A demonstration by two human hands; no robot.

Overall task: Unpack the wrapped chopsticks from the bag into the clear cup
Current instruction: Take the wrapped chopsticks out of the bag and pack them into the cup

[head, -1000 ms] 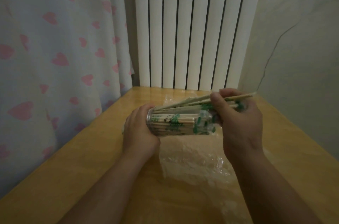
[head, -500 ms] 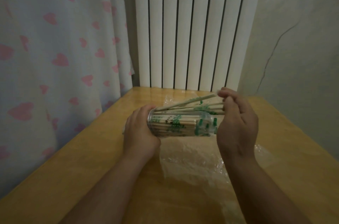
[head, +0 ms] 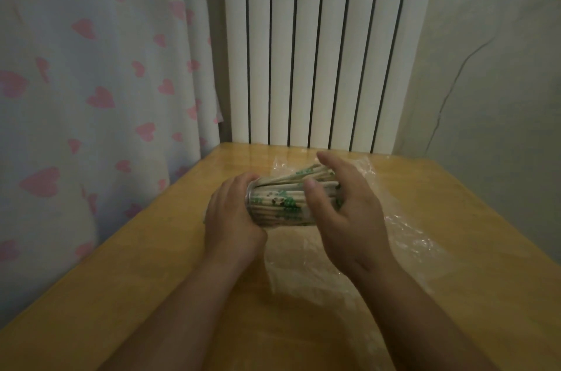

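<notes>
Two bare forearms enter from the near edge and meet over a wooden table point(head: 121, 279). Nearest the viewer, in front of and below the clear cup point(head: 271, 214), a crumpled transparent bag point(head: 403, 237) lies flat on the tabletop; it spreads to the right of the cup and shows again just behind it.

The cup lies on its side between the hands, base to the left and mouth to the right. Whether it is raised off the bag or touching it cannot be told. The left hand point(head: 230, 218) grips the cup's base end, with the fingers curled round its far side. The right hand point(head: 349, 212) closes over the mouth end: the thumb lies along the near side and the fingers curve over the top, so that the hand cups the ends of the wrapped chopsticks point(head: 291, 179).

The chopsticks, pale with green print, fill the cup lengthwise. Several of them slant up out of its mouth under the right fingers.

Behind the cup, past the table's far edge, stands a white ribbed radiator point(head: 318, 51). Left of the cup hangs a pale curtain point(head: 91, 67) printed with pink hearts. Right of the cup is a plain wall point(head: 501, 127) bearing a thin dark crack point(head: 449, 91).
</notes>
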